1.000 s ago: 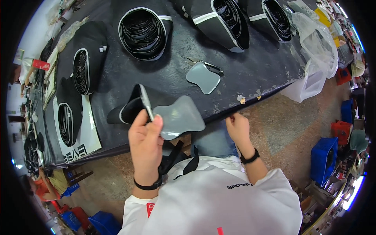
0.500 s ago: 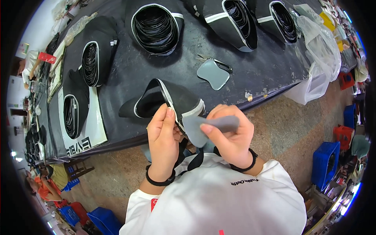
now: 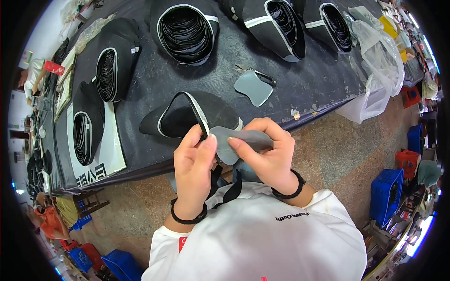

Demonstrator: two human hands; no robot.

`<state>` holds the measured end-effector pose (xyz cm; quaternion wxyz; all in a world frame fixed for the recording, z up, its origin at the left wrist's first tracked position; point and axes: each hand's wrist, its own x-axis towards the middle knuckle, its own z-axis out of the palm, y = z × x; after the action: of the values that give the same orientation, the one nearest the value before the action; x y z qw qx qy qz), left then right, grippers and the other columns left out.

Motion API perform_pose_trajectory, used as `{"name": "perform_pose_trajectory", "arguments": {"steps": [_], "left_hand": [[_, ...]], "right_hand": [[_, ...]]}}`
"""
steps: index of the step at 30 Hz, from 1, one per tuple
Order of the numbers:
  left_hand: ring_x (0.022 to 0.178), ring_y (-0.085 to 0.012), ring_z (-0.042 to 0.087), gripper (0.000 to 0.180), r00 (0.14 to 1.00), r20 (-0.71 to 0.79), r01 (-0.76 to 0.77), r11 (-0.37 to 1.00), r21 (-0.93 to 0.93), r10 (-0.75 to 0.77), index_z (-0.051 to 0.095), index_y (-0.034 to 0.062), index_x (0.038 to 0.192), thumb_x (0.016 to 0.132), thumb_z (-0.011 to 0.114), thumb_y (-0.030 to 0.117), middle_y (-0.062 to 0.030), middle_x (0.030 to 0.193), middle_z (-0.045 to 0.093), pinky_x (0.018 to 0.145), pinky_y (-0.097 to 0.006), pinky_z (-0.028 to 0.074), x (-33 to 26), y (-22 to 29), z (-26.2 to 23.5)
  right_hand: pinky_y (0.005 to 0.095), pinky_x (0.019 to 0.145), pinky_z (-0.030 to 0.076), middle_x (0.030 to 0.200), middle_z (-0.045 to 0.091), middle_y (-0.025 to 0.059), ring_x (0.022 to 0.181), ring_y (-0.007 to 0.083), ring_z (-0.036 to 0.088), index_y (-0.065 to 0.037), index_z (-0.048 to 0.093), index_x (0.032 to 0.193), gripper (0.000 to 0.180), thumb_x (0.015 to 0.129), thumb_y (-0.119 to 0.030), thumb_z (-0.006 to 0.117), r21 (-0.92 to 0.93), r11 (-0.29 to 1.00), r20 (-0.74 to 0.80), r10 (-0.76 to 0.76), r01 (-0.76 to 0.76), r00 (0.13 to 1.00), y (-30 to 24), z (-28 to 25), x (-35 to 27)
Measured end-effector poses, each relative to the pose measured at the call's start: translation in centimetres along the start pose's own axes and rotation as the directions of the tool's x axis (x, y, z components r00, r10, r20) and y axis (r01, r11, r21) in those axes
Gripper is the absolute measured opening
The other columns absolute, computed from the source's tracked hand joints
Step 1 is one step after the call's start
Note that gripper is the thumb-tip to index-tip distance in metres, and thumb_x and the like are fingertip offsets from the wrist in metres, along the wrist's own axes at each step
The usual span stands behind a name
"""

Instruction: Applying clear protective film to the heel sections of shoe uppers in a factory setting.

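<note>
Grey and soft, a thin rubbery patch [image 3: 234, 143] sits between the person's two hands, just over the near edge of the dark surface [image 3: 309, 89]. The left hand [image 3: 194, 171] is closed on it, pinching its left side with thumb and fingers, and the same hand seems to press against the white-edged rim of a black cone-shaped piece [image 3: 187, 117] that lies on its side right in front. The right hand [image 3: 265, 157] is closed too, gripping the patch's right end, which folds over the fingers. Both hands hold it up close to the body, probably so the person can see it well and line it up with the black piece's opening. The patch looks smooth and bendy, with round corners, and it curls where it is squeezed. Another grey patch [image 3: 253, 87] of the same shape lies flat farther out on the surface, touching a pair of small scissors [image 3: 255, 73], handy to reach. More black pieces with white edges are stacked one inside another in bunches [image 3: 185, 30] along the far side, likely so they take less room. A clear plastic bag [image 3: 377, 61] hangs off the right end of the surface. Blue crates [image 3: 386, 194] stand on the speckled floor to the right.
</note>
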<state>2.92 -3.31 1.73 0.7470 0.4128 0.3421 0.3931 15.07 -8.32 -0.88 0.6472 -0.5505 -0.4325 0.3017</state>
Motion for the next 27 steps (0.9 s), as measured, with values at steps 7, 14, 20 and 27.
{"name": "perform_pose_trajectory", "arguments": {"steps": [7, 14, 20, 27], "left_hand": [[0.091, -0.0105, 0.056, 0.028, 0.998, 0.047, -0.031, 0.999, 0.025, 0.03, 0.046, -0.0048, 0.111, 0.084, 0.053, -0.001, -0.011, 0.099, 0.059, 0.076, -0.02, 0.044, 0.2, -0.2, -0.2], [0.087, -0.0102, 0.057, 0.026, 0.999, 0.031, 0.022, 0.999, -0.027, -0.021, 0.046, -0.0051, 0.11, 0.085, 0.052, 0.0, -0.0112, 0.098, 0.06, 0.073, -0.02, 0.045, 0.4, -0.3, -1.0], [0.086, -0.0113, 0.057, 0.026, 0.998, -0.009, -0.062, 0.994, -0.09, 0.062, 0.046, -0.006, 0.109, 0.085, 0.053, 0.001, -0.0114, 0.098, 0.059, 0.075, -0.022, 0.046, 0.4, -0.6, -1.1], [0.087, -0.0107, 0.056, 0.024, 0.992, -0.003, -0.129, 0.986, -0.104, 0.13, 0.049, -0.0053, 0.107, 0.084, 0.053, -0.001, -0.0094, 0.097, 0.059, 0.077, -0.023, 0.044, 0.5, -0.9, -1.1]], "right_hand": [[0.0202, 0.055, 0.043, 0.069, 0.061, 0.0026, 0.063, 0.0037, 0.055, -0.001, 0.057, 0.081, 0.014, 0.074, -0.007, 0.067, -0.041, 0.999, 0.01, 0.003, -0.003, 1.0, 0.2, 0.0, 0.3], [0.0166, 0.059, 0.043, 0.076, 0.061, 0.0044, 0.068, 0.0043, 0.054, 0.002, 0.058, 0.08, 0.011, 0.076, -0.002, 0.067, 0.453, 0.814, 0.11, 0.354, -0.364, 0.929, 0.3, -0.3, 1.5], [0.0169, 0.061, 0.043, 0.075, 0.06, 0.0031, 0.069, 0.0038, 0.053, 0.002, 0.057, 0.08, 0.011, 0.077, -0.002, 0.066, 0.459, 0.828, 0.105, 0.309, -0.321, 0.945, 0.9, 0.1, 1.4], [0.0234, 0.073, 0.044, 0.094, 0.056, 0.0081, 0.087, 0.0097, 0.054, -0.002, 0.039, 0.112, 0.045, 0.076, -0.004, 0.066, 0.17, 0.965, 0.106, 0.181, -0.197, 0.978, 0.9, 0.5, 1.9]]}}
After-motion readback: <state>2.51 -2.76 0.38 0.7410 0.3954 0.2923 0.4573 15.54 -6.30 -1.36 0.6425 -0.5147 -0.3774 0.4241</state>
